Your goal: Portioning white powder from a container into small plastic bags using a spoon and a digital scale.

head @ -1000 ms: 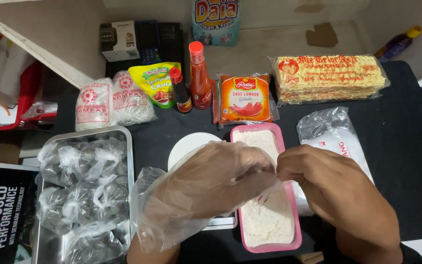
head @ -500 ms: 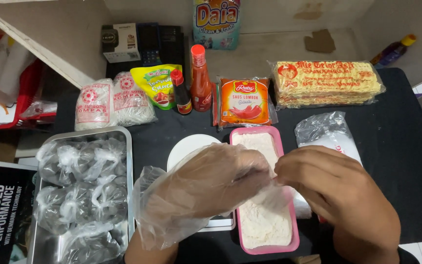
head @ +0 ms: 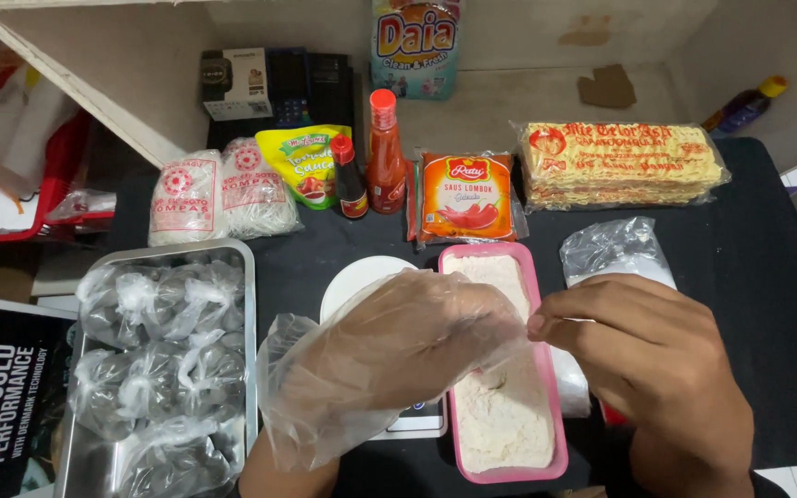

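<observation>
My left hand (head: 398, 355) is inside a loose clear plastic glove (head: 302, 420), palm down, fingers slightly apart and holding nothing. It hovers over a white round plate (head: 357, 277) and the left edge of a pink tray (head: 546, 369) filled with white flour. My bare right hand (head: 643, 364) comes in from the right. Its thumb and forefinger pinch the glove's fingertip end above the flour.
A metal tray (head: 249, 314) at the left holds several tied bags of dark balls. Behind stand two sauce bottles (head: 385, 152), sauce pouches (head: 466, 196), white noodle packs (head: 219, 194) and a yellow noodle block (head: 620, 166). A clear bag of white powder (head: 612, 249) lies at the right.
Both hands have stayed over the pink tray. My right hand keeps its pinch on the glove, which sits a little further onto my left hand.
</observation>
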